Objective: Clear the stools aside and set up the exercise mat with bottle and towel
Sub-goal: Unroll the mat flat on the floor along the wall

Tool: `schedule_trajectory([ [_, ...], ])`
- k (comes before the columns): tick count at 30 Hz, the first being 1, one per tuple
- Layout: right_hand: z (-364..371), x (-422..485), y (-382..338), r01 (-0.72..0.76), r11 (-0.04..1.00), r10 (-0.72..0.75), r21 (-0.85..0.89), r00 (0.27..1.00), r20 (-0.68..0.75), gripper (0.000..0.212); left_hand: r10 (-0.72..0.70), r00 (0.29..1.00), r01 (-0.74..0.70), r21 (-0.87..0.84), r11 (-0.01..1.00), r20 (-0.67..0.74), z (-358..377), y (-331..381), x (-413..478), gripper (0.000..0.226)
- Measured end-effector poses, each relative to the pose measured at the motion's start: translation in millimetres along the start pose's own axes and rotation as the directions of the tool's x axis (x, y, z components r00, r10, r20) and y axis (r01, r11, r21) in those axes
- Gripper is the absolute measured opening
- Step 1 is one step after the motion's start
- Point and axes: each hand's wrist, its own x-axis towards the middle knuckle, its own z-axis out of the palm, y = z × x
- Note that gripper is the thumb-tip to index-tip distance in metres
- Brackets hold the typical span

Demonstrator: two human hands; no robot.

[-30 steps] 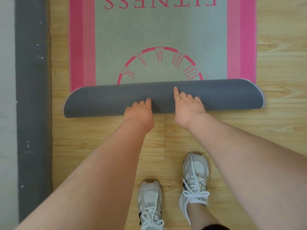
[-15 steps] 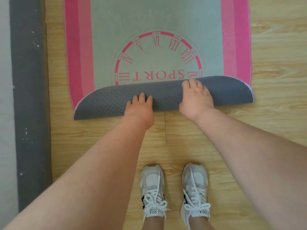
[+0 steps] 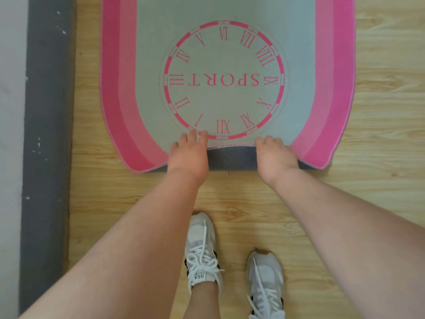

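The exercise mat (image 3: 225, 93) lies on the wooden floor, grey-green with pink borders and a pink clock face reading SPORT. Its near end still curls up, showing a strip of dark grey underside (image 3: 231, 157) between my hands. My left hand (image 3: 189, 153) presses on that curled edge left of centre, fingers spread onto the mat top. On the right of centre my right hand (image 3: 274, 155) rests on the same edge, fingers bent over it. No stool, bottle or towel is in view.
A dark grey strip (image 3: 48, 134) runs along the floor at the left, beside a pale wall (image 3: 11, 111). My two white sneakers (image 3: 201, 247) stand on the wooden floor (image 3: 379, 203) just behind the mat's near end.
The grey roll has unrolled towards me until only a short curled strip is left; the whole clock face now shows. Both hands followed the edge and my feet stepped back.
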Motion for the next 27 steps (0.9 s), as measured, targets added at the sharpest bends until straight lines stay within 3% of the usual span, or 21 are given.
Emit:
schedule_trajectory([
  [4,16,-20,0,0.019,0.999,-0.02,-0.028,0.998,-0.053,0.043,0.026,0.989,-0.029,0.021,0.999,0.144,25,11,-22,0.063],
  [8,41,-28,-1,0.056,0.998,-0.056,0.008,0.997,0.044,0.046,0.018,0.975,-0.031,0.054,0.998,0.22,46,16,-30,0.039],
  [12,70,-35,-3,0.018,0.999,-0.023,0.037,0.989,0.149,0.047,0.023,0.954,-0.028,0.01,1.0,0.3,70,22,-39,0.045],
  [17,102,-50,-5,0.006,0.998,-0.012,0.058,0.994,0.105,0.051,0.025,0.969,-0.008,-0.071,0.997,0.248,101,26,-52,0.049],
  [27,117,-52,22,-0.059,0.998,0.055,0.03,0.989,0.134,0.064,0.108,0.954,-0.081,-0.106,0.991,0.281,115,52,-51,0.059],
])
